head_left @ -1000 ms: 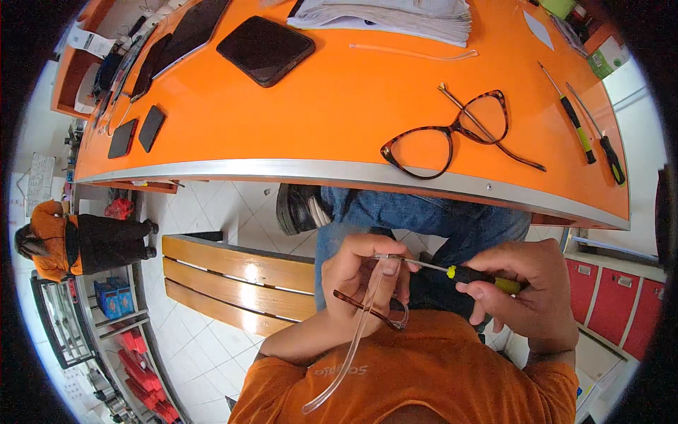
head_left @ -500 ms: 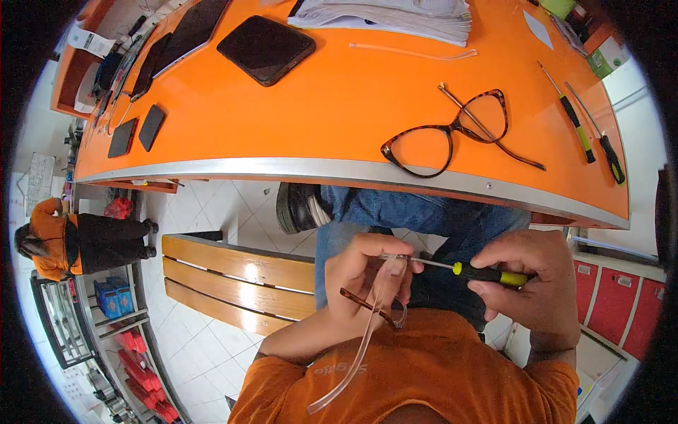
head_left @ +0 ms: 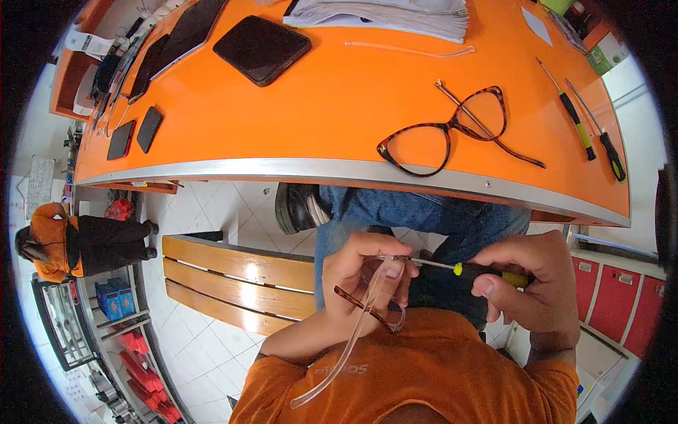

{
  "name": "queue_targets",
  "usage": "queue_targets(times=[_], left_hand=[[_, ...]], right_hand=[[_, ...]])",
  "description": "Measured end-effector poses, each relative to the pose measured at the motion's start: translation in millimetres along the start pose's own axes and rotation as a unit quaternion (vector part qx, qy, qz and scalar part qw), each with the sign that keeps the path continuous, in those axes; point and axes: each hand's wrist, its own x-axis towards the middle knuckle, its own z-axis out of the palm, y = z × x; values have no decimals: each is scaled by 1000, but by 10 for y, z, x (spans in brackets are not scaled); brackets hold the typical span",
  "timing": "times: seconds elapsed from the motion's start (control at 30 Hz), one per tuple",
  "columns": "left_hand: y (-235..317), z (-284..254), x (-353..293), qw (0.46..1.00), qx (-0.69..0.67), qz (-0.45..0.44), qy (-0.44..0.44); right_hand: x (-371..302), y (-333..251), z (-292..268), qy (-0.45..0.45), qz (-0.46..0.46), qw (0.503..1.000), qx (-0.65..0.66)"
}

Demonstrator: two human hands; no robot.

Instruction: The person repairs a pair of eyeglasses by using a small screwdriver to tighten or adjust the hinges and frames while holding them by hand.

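Note:
My left hand is closed on a pair of glasses with a clear temple arm hanging down toward my chest. A brown tortoiseshell temple arm also sticks out below that hand, and most of the frame is hidden by the fingers. In my right hand is a screwdriver with a black and yellow-green handle. Its thin metal shaft points left, and the tip meets the glasses at my left thumb and forefinger. Both hands are above my lap, on the near side of the table's metal edge.
On the orange table lie tortoiseshell glasses, a loose clear temple arm, two screwdrivers, a black tablet-like device and a paper stack. A wooden bench stands left; another person is farther left.
The clear temple arm's lower end has swung slightly left. My right fingers have shifted around the screwdriver handle, while its tip stays at the glasses.

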Motion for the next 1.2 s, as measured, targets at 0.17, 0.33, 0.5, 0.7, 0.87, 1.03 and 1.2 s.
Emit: queue_targets(times=[0.17, 0.33, 0.5, 0.7, 0.87, 1.03, 1.2], left_hand=[[31, 1, 5, 1000, 16, -6, 1], [-15, -12, -5, 1000, 24, 7, 3], [4, -8, 1, 1000, 26, 9, -4], [-10, -24, 0, 1000, 21, 15, -8], [14, 7, 6, 1000, 22, 3, 1], [11, 12, 3, 1000, 18, 2, 4], [-8, 16, 7, 1000, 21, 13, 3]], right_hand=[[-8, -59, -39, -29, 32, 999, -27], [-13, -44, -62, -40, 39, 998, -27], [-10, -44, -45, -34, 30, 998, -33], [-9, -42, -51, -35, 27, 998, -32], [3, -43, -57, -41, 10, 998, -36], [-12, -41, -48, -25, 2, 998, -52], [0, -45, -67, -39, 18, 998, -47]])
